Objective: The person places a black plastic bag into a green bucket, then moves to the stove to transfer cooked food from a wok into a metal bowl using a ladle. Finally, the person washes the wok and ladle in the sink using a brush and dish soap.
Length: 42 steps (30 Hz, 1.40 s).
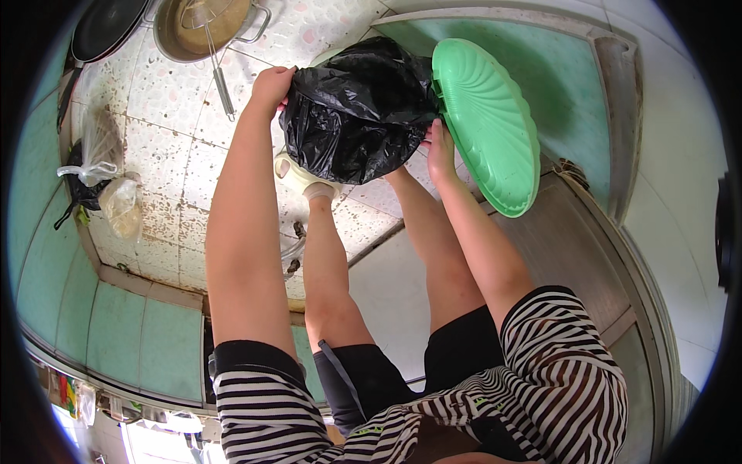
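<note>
A black plastic bag (359,116) is spread out in front of me, over my lower legs and feet. On its left upper edge, my left hand (273,90) pinches the plastic between thumb and fingers. My right hand (440,148) is at the bag's right side, with fingers partly hidden behind the plastic, close to a green scalloped plastic lid (493,127). The lid stands tilted on edge to the right of the bag, its hinge side toward the bag. Whatever is beneath the bag is mostly hidden; a pale green rim (326,56) shows behind it.
A metal pot (168,43) holds brownish liquid and a wire strainer (219,87) at the upper left, beside a black pan (107,26). Tied plastic bags (122,206) lie on the stained tile floor (153,151) at left. Teal panels (116,330) and a partition (579,87) border the floor.
</note>
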Motion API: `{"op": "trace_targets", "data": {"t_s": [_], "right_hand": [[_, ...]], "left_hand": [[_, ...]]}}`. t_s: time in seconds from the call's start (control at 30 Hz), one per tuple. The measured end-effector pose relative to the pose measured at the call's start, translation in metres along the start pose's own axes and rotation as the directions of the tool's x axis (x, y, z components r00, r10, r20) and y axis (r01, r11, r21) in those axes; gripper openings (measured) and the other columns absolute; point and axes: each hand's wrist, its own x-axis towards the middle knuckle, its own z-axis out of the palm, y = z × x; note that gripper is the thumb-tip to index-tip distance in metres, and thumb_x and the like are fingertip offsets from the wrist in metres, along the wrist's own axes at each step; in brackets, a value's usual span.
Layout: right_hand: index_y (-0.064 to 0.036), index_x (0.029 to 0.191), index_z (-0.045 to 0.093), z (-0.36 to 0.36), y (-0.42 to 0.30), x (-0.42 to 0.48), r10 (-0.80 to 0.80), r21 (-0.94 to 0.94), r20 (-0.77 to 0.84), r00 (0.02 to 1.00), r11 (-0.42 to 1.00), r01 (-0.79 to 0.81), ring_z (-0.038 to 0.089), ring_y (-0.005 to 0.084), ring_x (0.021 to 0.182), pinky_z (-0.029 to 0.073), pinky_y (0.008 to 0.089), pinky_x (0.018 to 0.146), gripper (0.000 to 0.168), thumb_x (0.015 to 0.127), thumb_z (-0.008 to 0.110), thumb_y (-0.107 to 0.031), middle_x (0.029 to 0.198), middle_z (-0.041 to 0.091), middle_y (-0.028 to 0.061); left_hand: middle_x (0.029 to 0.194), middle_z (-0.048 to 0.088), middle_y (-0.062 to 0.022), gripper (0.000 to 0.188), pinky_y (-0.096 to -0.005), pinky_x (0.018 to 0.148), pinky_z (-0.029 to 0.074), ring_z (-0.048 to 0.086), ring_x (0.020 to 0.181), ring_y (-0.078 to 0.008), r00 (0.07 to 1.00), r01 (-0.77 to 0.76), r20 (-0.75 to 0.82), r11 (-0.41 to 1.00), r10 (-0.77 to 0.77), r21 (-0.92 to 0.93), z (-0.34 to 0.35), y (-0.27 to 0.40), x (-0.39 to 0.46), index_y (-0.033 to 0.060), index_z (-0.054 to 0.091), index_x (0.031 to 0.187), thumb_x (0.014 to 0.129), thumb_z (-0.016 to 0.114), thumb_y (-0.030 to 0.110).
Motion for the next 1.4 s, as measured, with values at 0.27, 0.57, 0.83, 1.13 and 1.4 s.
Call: {"op": "trace_targets", "data": {"t_s": [0.27,0.57,0.83,1.13,1.4], "right_hand": [[-0.003,0.109,0.047,0.009,0.002,-0.005,-0.253,0.187,0.002,0.967,0.950,0.249,0.050,0.0128,0.095,0.039,0.0284,0.086,0.029,0.086,0.058,-0.016,0.104,0.054,0.0040],[-0.002,0.108,0.049,0.026,-0.001,-0.001,-0.319,0.193,-0.042,0.947,0.927,0.321,0.048,0.0118,0.097,0.035,0.0269,0.090,0.028,0.085,0.060,-0.014,0.106,0.054,0.0032],[0.000,0.111,0.051,0.023,0.000,0.006,-0.115,0.190,-0.139,0.984,0.972,0.140,0.052,0.0127,0.092,0.040,0.0259,0.083,0.038,0.094,0.046,-0.034,0.104,0.056,0.0039],[0.003,0.122,0.046,0.024,0.000,0.012,-0.111,0.210,-0.122,0.986,0.968,0.135,0.048,0.0177,0.110,0.036,0.0299,0.094,0.043,0.094,0.038,-0.028,0.122,0.050,0.0091],[-0.004,0.131,0.043,0.023,-0.005,0.028,0.267,0.191,0.025,0.963,0.945,-0.267,0.045,0.0177,0.116,0.031,0.0292,0.100,0.051,0.093,0.034,-0.037,0.128,0.049,0.0083]], "left_hand": [[0.116,0.055,-0.0125,0.041,-0.0363,0.081,0.048,0.058,0.096,-0.0301,0.511,-0.684,-0.336,0.611,0.791,0.398,0.013,0.009,-0.069,0.0078,0.055,0.106,0.067,0.064,0.011],[0.116,0.053,-0.0053,0.028,-0.0372,0.096,0.037,0.048,0.111,-0.0248,0.091,-0.817,0.390,-0.155,0.917,0.555,0.025,0.039,-0.084,0.0112,0.057,0.091,0.064,0.065,0.015],[0.084,0.063,-0.0062,0.015,-0.0394,0.067,0.047,0.059,0.079,-0.0302,0.563,-0.712,0.273,0.290,0.780,0.639,0.058,0.090,-0.020,0.0123,0.062,0.090,0.080,0.058,0.022],[0.069,0.061,-0.0143,0.033,-0.0347,0.064,0.045,0.056,0.062,-0.0256,0.756,-0.647,0.500,0.604,0.423,0.465,0.056,0.079,0.046,0.0018,0.064,0.081,0.079,0.065,0.034],[0.075,0.063,-0.0101,0.035,-0.0396,0.065,0.048,0.061,0.076,-0.0284,0.752,-0.552,0.363,0.224,0.551,0.804,0.056,0.074,0.058,0.0111,0.065,0.084,0.074,0.067,0.045]]}}
